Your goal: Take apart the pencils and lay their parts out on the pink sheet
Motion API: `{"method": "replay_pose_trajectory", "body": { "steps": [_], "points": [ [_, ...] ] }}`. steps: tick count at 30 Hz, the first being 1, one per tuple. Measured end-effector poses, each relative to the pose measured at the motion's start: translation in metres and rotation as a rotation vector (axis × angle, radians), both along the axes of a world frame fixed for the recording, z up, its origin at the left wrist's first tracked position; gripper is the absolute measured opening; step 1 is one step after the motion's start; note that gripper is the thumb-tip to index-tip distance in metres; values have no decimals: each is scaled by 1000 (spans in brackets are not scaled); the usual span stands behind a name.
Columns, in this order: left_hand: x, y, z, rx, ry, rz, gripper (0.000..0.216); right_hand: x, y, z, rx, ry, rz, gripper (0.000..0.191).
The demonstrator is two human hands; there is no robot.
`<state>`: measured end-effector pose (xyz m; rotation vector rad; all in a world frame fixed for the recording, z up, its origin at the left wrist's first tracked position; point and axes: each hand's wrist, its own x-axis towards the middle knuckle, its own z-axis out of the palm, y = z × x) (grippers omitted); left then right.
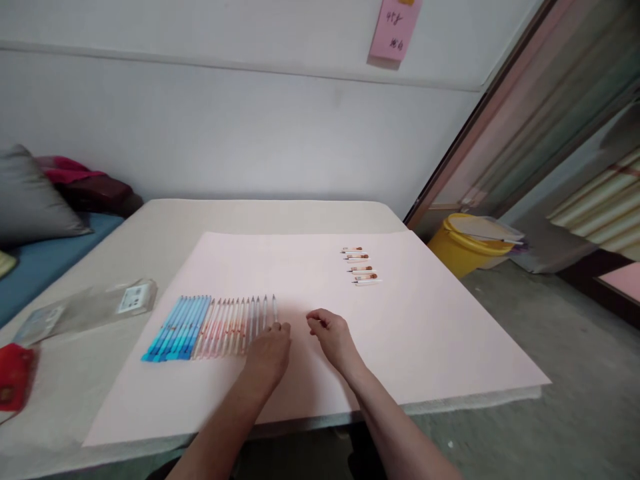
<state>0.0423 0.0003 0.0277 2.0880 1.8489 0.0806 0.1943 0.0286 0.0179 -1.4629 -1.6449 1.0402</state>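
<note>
A row of slim pens lies side by side on a pale pink sheet. Blue pens make up its left end, pens with reddish and orange prints the middle, and pale grey-tipped ones the right end. At that right end, my left hand has its fingers closed over the lower part of the last pen; its pointed tip shows beyond them. A short way to the right, my right hand hovers with fingers curled into a pinch, nothing visible in them. Several short white sticks with brown-printed pieces lie farther back.
Left of the sheet lie a clear plastic sleeve with a white label and a red object. The cream table meets a white wall behind. A yellow bucket stands on the floor at the right; a grey cushion rests at far left.
</note>
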Motion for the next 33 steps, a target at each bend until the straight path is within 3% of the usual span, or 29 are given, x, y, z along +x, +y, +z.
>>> {"method": "replay_pose_trajectory", "body": {
  "steps": [3,7,11,15,20,24,29,33],
  "points": [
    [-4,5,8,39,0,63,30,-6,-2,-8,99,-357,77,21],
    [-23,12,23,254,-206,319,32,-25,-12,-16,153,-685,245,26],
    [-43,16,30,353,-428,486,25,-45,-25,-19,327,-749,381,38],
    [-48,14,27,347,-582,479,20,-51,-27,-22,369,-796,434,32],
    [-46,14,26,381,-751,508,19,-47,-19,-25,324,-864,325,20],
    [-43,15,29,276,-1065,614,19,-47,-14,-30,271,-888,262,18],
    [-39,13,29,57,-1465,714,23,-46,1,-37,130,-697,159,27],
    [-40,12,22,0,-1678,897,24,-38,12,-30,-193,-87,71,24]
  ]
}}
